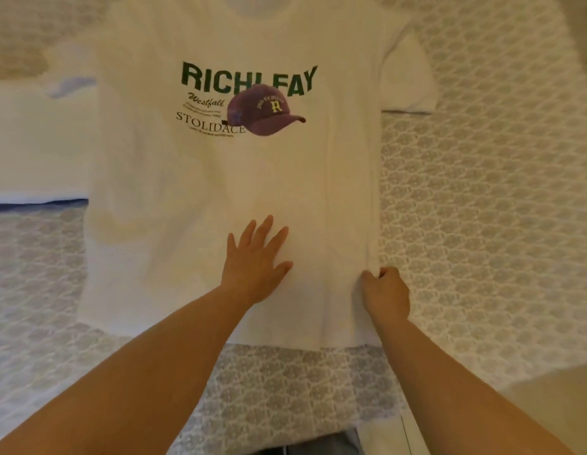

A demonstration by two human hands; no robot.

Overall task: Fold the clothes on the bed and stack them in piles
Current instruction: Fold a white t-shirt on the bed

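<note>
While the white T-shirt [220,192] lies spread front-up on the patterned bedspread [482,192], neck away from the person, the left hand [256,261] rests flat on its lower middle with fingers straight and spread, holding nothing. The right hand [385,293] is curled tight on the shirt's right side edge near the hem, pinching the cloth between thumb and fingers. Green lettering and a purple cap print [264,110] sit across the chest, and another white cloth [33,142] with a blue edge lies just beside the shirt's left side.
</note>
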